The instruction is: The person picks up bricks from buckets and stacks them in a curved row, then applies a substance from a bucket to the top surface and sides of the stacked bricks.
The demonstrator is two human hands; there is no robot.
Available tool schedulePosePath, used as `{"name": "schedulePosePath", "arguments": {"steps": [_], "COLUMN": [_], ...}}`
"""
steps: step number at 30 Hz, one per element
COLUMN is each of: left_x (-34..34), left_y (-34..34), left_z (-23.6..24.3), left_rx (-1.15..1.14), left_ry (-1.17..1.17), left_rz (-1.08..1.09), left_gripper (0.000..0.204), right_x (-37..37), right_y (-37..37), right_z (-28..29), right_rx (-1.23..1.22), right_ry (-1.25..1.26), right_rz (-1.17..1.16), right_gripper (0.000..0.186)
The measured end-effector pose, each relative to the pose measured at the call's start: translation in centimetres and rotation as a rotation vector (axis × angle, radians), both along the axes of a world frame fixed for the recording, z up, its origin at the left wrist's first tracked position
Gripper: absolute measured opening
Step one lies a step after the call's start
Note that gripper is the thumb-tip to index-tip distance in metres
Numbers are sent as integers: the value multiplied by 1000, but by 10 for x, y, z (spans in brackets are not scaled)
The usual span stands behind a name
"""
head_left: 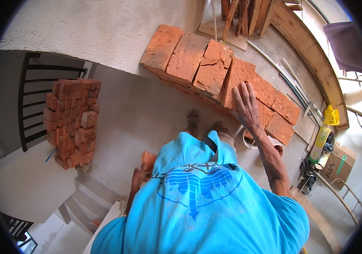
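A: As the camera looks straight down over a blue shirt (198,203), the right hand (246,106) lies flat on a brick (241,80) in the top row of a low brick wall (215,72). Fingers spread wide, palm down, gripping nothing.

B: And where does that brick sit?

A: Near the middle of the row, tilted a little, just right of a cracked brick (213,67). 2 more whole bricks lie to the left of the crack, and the row carries on to the right, down toward a yellow bag (331,116).

B: The left hand?

A: Hard to say. Low on the left, beside the shirt, a brick (148,161) shows, and something beside it could be the arm, but I cannot tell how the fingers stand.

B: What else is about?

A: 2 feet (206,122) on the grey floor (138,114) just in front of the wall. A stack of bricks (73,120) stands well apart on the left, by a black railing (32,101). Timber planks (244,15) lean at the top, pipes (291,82) run behind the wall, and a cardboard box (335,163) sits at the right.
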State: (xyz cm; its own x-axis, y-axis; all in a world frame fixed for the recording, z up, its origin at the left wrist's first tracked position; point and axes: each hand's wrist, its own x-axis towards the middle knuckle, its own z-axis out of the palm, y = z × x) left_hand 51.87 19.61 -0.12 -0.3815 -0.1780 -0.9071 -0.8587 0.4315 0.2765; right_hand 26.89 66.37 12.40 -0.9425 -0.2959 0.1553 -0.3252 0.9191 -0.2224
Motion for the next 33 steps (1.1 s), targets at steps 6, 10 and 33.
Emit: {"name": "schedulePosePath", "arguments": {"steps": [6,10,33], "left_x": [-12,-20,-183], "left_y": [-42,-84,-55], "left_z": [8,21,270], "left_rx": [-62,-126,295], "left_ry": [-22,-46,503], "left_rz": [-8,4,29], "left_gripper": [51,54,75], "right_x": [-5,-4,52], "right_y": [-22,-20,-146], "right_z": [-3,-13,31], "right_rx": [-6,-46,-834], "right_ry": [27,133,-830], "right_rz": [-82,-75,238], "right_gripper": [104,102,44]}}
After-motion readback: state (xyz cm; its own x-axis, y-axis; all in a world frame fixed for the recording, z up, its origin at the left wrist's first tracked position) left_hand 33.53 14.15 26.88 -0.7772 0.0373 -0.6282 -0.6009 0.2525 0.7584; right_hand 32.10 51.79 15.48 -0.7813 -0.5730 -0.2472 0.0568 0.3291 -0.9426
